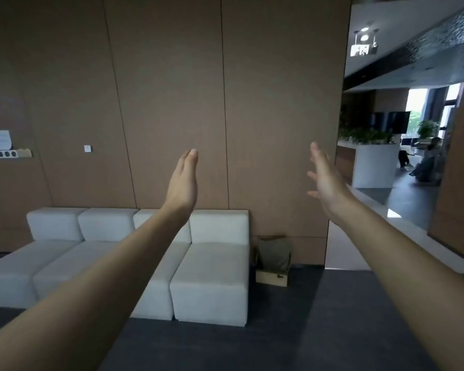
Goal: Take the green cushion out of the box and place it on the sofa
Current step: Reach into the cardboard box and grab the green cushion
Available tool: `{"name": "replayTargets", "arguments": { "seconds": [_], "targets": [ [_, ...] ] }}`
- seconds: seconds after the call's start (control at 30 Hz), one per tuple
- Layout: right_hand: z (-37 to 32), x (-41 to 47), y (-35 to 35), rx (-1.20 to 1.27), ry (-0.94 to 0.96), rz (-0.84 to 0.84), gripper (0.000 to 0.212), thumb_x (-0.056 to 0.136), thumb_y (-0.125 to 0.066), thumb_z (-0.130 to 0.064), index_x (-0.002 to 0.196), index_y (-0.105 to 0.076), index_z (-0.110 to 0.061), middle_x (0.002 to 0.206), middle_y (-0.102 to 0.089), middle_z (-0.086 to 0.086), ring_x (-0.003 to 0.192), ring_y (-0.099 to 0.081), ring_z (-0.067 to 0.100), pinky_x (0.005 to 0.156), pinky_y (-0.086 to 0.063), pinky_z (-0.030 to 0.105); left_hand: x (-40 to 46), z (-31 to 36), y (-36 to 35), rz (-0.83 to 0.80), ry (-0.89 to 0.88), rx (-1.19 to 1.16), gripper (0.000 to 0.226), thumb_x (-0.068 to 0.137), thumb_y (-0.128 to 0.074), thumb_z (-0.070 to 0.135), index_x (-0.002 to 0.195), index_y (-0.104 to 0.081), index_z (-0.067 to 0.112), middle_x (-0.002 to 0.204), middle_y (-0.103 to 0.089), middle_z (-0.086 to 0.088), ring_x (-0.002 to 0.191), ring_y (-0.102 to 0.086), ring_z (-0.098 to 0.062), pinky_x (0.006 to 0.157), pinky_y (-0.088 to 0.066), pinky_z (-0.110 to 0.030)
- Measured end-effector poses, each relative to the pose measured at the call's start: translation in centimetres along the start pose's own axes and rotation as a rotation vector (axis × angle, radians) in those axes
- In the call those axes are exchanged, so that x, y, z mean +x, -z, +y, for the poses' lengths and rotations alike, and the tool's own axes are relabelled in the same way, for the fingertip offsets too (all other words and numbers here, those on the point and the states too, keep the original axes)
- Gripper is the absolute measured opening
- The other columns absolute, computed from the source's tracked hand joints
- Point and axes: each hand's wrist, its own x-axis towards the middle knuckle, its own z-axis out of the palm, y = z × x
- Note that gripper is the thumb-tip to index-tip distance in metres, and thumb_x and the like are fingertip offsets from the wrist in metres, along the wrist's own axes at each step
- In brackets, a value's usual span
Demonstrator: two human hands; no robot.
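Likely soft and light, the green cushion (275, 254) stands in its cardboard box (271, 277); grip its upper corners with your left hand (183, 183) and right hand (325, 180), both empty, fingers extended.

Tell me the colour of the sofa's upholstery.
Plain off-white, light grey in this dim light: sofa, head view.

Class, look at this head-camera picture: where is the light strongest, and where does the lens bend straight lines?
Head view: brightest at the far window, nearly blown out; dim around the sofa and the box with the green cushion; wall-panel seams bow, wide-angle distortion; image slightly soft throughout.
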Motion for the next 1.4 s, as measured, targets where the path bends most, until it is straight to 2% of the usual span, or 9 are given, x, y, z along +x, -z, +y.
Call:
{"name": "replayTargets", "arguments": {
  "seconds": [0.13, 0.3, 0.6, 0.77, 1.0, 1.1, 1.17, 1.3, 1.4],
  "targets": [
    [3.8, 2.0, 1.1, -0.008, -0.086, 0.003, 0.1, 0.065, -0.032, -0.088, 0.151, -0.019, -0.038, 0.161, -0.024, -0.008, 0.145, -0.029, 0.02, 0.115, -0.026, 0.058, 1.7, -3.9, -3.7, -0.005, 0.084, -0.045, 0.075, 0.082, -0.038, 0.066, 0.147, -0.036, 0.029, 0.152, -0.039, 0.013, 0.138, -0.035, -0.006, 0.119, -0.023, -0.043],
    [11.1, 6.7, 1.7, -0.041, -0.16, 0.031, 0.102, 0.061, -0.033, -0.089, 0.15, -0.021, -0.039, 0.16, -0.026, -0.009, 0.144, -0.031, 0.018, 0.115, -0.028, 0.056, 5.8, -11.8, -8.3, -0.048, 0.12, -0.045, 0.077, 0.082, -0.038, 0.068, 0.148, -0.034, 0.029, 0.154, -0.036, 0.012, 0.139, -0.034, -0.006, 0.119, -0.023, -0.043],
    [24.9, 20.1, -0.5, -0.034, -0.323, 0.082, 0.086, 0.075, -0.033, -0.082, 0.15, -0.022, -0.041, 0.159, -0.026, -0.011, 0.144, -0.03, 0.017, 0.113, -0.033, 0.055, 17.1, -26.7, -16.3, -0.094, 0.253, -0.091, 0.084, 0.076, -0.038, 0.072, 0.148, -0.033, 0.029, 0.155, -0.036, 0.009, 0.139, -0.033, -0.006, 0.119, -0.023, -0.041],
    [31.8, 27.4, -2.2, -0.003, -0.403, 0.105, 0.072, 0.088, -0.031, -0.071, 0.151, -0.021, -0.038, 0.16, -0.025, -0.01, 0.143, -0.031, 0.019, 0.11, -0.036, 0.053, 23.6, -33.9, -20.6, -0.113, 0.326, -0.103, 0.088, 0.075, -0.039, 0.075, 0.15, -0.031, 0.029, 0.157, -0.033, 0.01, 0.141, -0.031, -0.006, 0.119, -0.022, -0.042],
    [40.8, 37.1, -2.7, -0.024, -0.474, 0.11, 0.083, 0.076, -0.031, -0.081, 0.149, -0.025, -0.041, 0.158, -0.029, -0.013, 0.143, -0.032, 0.016, 0.114, -0.03, 0.054, 30.5, -42.5, -26.7, -0.123, 0.384, -0.102, 0.08, 0.081, -0.037, 0.068, 0.15, -0.031, 0.029, 0.157, -0.033, 0.01, 0.141, -0.032, -0.006, 0.119, -0.023, -0.043],
    [44.9, 41.4, -2.3, 0.0, -0.503, 0.106, 0.079, 0.081, -0.031, -0.078, 0.15, -0.023, -0.039, 0.159, -0.027, -0.013, 0.142, -0.033, 0.016, 0.11, -0.032, 0.046, 33.2, -46.1, -29.8, -0.133, 0.419, -0.096, 0.083, 0.079, -0.037, 0.072, 0.15, -0.03, 0.031, 0.157, -0.032, 0.011, 0.142, -0.031, -0.007, 0.119, -0.023, -0.044],
    [47.9, 44.3, -1.7, 0.036, -0.516, 0.106, 0.071, 0.088, -0.03, -0.072, 0.15, -0.021, -0.039, 0.159, -0.026, -0.013, 0.141, -0.034, 0.017, 0.101, -0.036, 0.041, 35.1, -48.8, -32.4, -0.127, 0.443, -0.097, 0.085, 0.077, -0.038, 0.073, 0.15, -0.031, 0.03, 0.157, -0.033, 0.012, 0.141, -0.031, -0.007, 0.119, -0.023, -0.044],
    [53.4, 50.6, -0.4, 0.108, -0.581, 0.126, 0.065, 0.09, -0.032, -0.067, 0.149, -0.024, -0.039, 0.157, -0.031, -0.01, 0.129, -0.042, 0.015, 0.096, -0.04, 0.042, 39.2, -53.4, -38.2, -0.123, 0.502, -0.091, 0.083, 0.078, -0.039, 0.073, 0.149, -0.032, 0.031, 0.156, -0.034, 0.012, 0.141, -0.032, -0.007, 0.119, -0.023, -0.045],
    [56.9, 54.9, 0.7, 0.129, -0.633, 0.131, 0.064, 0.091, -0.034, -0.065, 0.148, -0.026, -0.038, 0.157, -0.033, -0.007, 0.121, -0.042, 0.013, 0.101, -0.041, 0.048, 42.3, -56.3, -41.8, -0.107, 0.539, -0.089, 0.081, 0.079, -0.041, 0.071, 0.149, -0.033, 0.031, 0.156, -0.034, 0.012, 0.141, -0.032, -0.007, 0.119, -0.023, -0.045]
  ]
}}
